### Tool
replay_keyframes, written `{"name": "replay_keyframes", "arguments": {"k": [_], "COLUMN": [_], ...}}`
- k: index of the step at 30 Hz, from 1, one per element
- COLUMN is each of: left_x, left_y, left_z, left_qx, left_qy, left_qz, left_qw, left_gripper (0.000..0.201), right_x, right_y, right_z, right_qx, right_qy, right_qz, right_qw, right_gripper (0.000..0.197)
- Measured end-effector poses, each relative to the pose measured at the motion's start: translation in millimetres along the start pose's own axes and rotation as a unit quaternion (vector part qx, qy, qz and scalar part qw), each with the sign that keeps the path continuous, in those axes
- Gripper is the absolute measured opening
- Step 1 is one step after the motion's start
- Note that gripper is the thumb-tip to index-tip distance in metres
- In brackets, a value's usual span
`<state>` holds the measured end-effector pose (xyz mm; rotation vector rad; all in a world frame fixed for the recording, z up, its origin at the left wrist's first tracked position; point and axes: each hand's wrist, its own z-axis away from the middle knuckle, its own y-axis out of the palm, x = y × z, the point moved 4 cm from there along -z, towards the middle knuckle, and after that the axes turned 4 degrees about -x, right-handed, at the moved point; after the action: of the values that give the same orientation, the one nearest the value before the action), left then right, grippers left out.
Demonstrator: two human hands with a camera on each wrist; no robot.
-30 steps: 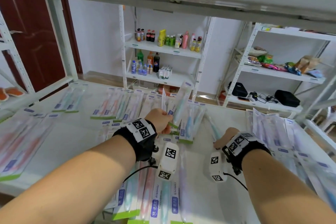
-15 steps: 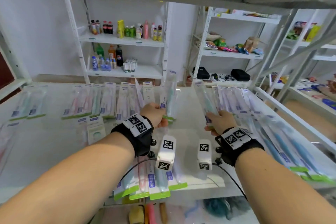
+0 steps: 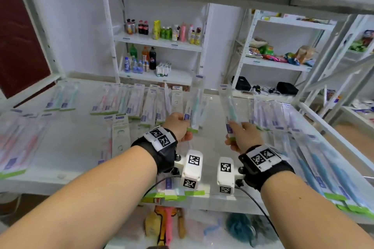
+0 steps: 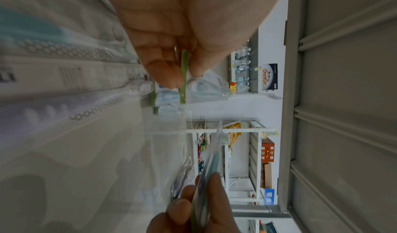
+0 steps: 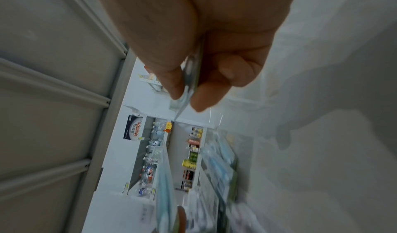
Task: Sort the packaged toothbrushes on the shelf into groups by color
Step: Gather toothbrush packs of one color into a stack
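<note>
Toothbrush pack [image 3: 194, 105] per grip (pinched)

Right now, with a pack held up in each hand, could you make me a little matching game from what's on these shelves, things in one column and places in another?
Things
1. teal toothbrush pack
2. pink toothbrush packs
3. blue toothbrush packs
4. dark cola bottle

Places
A. lying at the shelf's right end
B. standing on the far rack's lower shelf
C. pinched in the left hand
D. lying at the shelf's left end

Pairs: 1-C, 2-D, 3-A, 4-B
</note>
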<state>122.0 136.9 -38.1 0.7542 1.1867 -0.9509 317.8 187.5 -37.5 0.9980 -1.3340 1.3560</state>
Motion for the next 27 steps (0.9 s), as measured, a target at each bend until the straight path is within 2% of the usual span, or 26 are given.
{"name": "replay_keyframes", "arguments": {"k": [5, 9, 13, 17, 22, 25, 27], "left_x": [8, 11, 11, 13, 8, 3, -1], "left_y": [-39, -87, -149, -211, -288, -329, -355], "left_z": [17, 33, 41, 38, 20, -2, -19], "left_qx": [-0.068, -0.123, -0.193, -0.239, -0.259, -0.247, -0.239], "left_qy": [0.002, 0.014, 0.026, -0.008, -0.018, -0.017, -0.017], "left_qz": [0.017, 0.012, 0.002, 0.008, 0.023, 0.003, -0.022], "left_qw": [0.998, 0.992, 0.981, 0.971, 0.965, 0.969, 0.971], "left_gripper": [0.028, 0.016, 0.028, 0.030, 0.018, 0.022, 0.029], "right_x": [6, 16, 31, 51, 66, 74, 76], "right_y": [35, 83, 141, 212, 301, 349, 380], "right_z": [13, 32, 50, 68, 83, 89, 87], "right_qx": [0.023, 0.086, 0.138, 0.205, 0.253, 0.260, 0.249], "right_qy": [-0.024, -0.017, -0.005, 0.001, -0.017, -0.011, 0.007], "right_qz": [-0.022, -0.031, -0.037, -0.006, 0.038, 0.058, 0.052], "right_qw": [0.999, 0.996, 0.990, 0.979, 0.967, 0.964, 0.967], "right_gripper": [0.025, 0.028, 0.014, 0.019, 0.021, 0.010, 0.031]}}
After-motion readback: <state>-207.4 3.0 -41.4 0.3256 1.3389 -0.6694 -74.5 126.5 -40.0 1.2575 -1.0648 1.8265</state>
